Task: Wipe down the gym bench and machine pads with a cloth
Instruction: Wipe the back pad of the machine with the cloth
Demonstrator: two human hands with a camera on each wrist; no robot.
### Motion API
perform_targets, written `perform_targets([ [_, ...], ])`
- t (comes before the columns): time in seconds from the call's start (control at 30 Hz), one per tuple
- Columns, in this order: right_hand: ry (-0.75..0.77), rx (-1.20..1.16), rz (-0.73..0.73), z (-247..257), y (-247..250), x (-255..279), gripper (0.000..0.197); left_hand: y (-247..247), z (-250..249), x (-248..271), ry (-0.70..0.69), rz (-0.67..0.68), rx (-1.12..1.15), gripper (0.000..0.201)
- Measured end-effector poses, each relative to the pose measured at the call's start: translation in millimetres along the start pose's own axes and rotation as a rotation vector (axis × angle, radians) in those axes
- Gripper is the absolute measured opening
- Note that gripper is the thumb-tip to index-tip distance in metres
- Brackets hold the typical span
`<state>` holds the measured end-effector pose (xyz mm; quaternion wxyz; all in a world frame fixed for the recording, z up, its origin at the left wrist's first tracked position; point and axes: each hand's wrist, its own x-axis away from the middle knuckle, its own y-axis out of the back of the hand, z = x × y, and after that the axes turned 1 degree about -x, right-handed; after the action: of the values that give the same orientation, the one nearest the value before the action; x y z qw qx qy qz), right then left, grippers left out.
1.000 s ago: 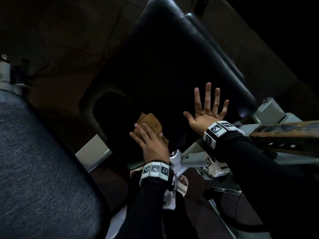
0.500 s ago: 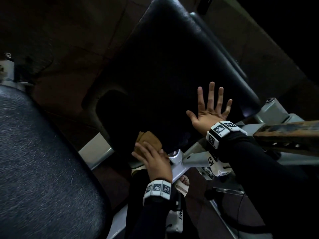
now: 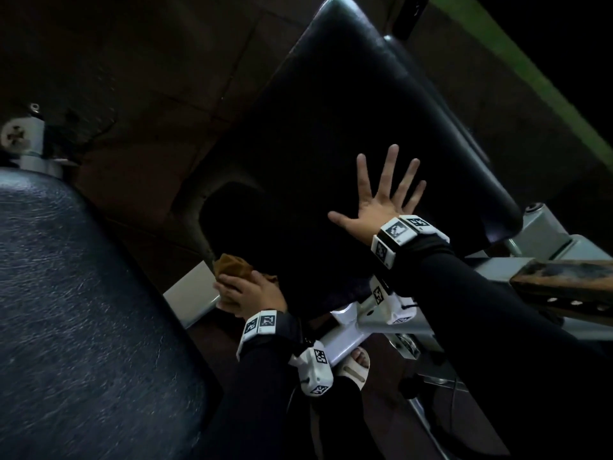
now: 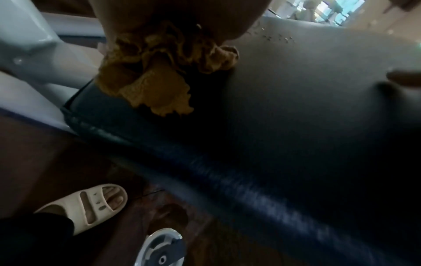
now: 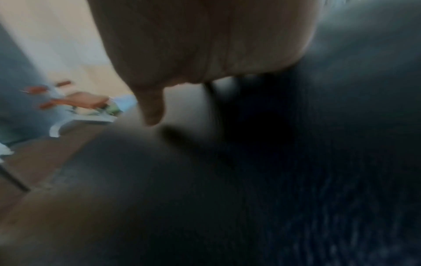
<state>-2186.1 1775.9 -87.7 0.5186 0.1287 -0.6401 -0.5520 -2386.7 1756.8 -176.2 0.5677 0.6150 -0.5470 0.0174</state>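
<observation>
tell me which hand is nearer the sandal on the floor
Left. The left hand grips the cloth at the pad's near edge, above the sandal; the right hand lies spread higher on the pad.

Black vinyl bench pad (image 3: 348,134) is tilted, running from near the person up and away, glossy with a rounded far end and a seam along the near edge (shows up better in the left wrist view). The mustard-brown cloth (image 3: 232,265) is bunched into a crumpled wad sitting right at the pad's lower left corner, frayed folds touching the vinyl.
</observation>
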Motion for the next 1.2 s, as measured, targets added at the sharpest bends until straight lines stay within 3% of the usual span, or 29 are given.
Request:
perform_targets([
  [0.1, -0.014, -0.006, 0.036, 0.4, -1.1, -2.6, 0.111, 7.1, -15.8, -17.1, 0.119, 0.017, 0.061, 0.068],
  [0.2, -0.029, -0.014, 0.073, 2.1, 2.1, -2.9, 0.111, 14.8, -33.5, -32.9, 0.041, 0.008, 0.002, 0.063],
  [0.33, -0.051, -0.002, 0.106, 4.3, 5.4, -4.1, 0.111, 14.3, -55.0, -42.4, -0.172, 0.018, -0.185, 0.057],
  [0.47, -0.055, 0.0, 0.117, 5.7, 6.1, -4.5, 0.114, -3.9, -69.5, 2.4, -0.619, -0.059, -0.29, 0.059],
  [0.53, -0.055, -0.005, 0.11, 6.5, 5.9, -4.4, 0.114, -16.7, -55.8, 26.5, -0.743, -0.06, -0.362, 0.061],
  [0.63, -0.051, -0.012, 0.106, 6.8, 5.6, -4.6, 0.115, -22.7, -21.7, 36.4, -0.684, 0.016, -0.322, 0.063],
  [0.7, -0.048, -0.016, 0.106, 6.8, 6.2, -4.5, 0.115, -18.4, 0.3, 35.0, -0.656, -0.019, -0.331, 0.062],
  [0.87, -0.038, -0.028, 0.116, 6.2, 6.0, -4.4, 0.114, 0.4, 18.2, 10.2, -0.241, 0.013, -0.149, 0.061],
  [0.97, -0.034, -0.026, 0.11, 5.9, 5.3, -4.5, 0.115, 6.2, -10.1, -8.9, -0.151, -0.007, -0.091, 0.06],
  [1.1, -0.023, -0.03, 0.091, 5.4, 3.7, -4.8, 0.115, 10.5, -48.6, -32.5, -0.179, -0.006, -0.182, 0.057],
  [1.2, -0.027, -0.032, 0.092, 5.3, 4.0, -5.2, 0.115, 5.4, -59.8, -20.6, -0.348, -0.003, -0.263, 0.06],
])
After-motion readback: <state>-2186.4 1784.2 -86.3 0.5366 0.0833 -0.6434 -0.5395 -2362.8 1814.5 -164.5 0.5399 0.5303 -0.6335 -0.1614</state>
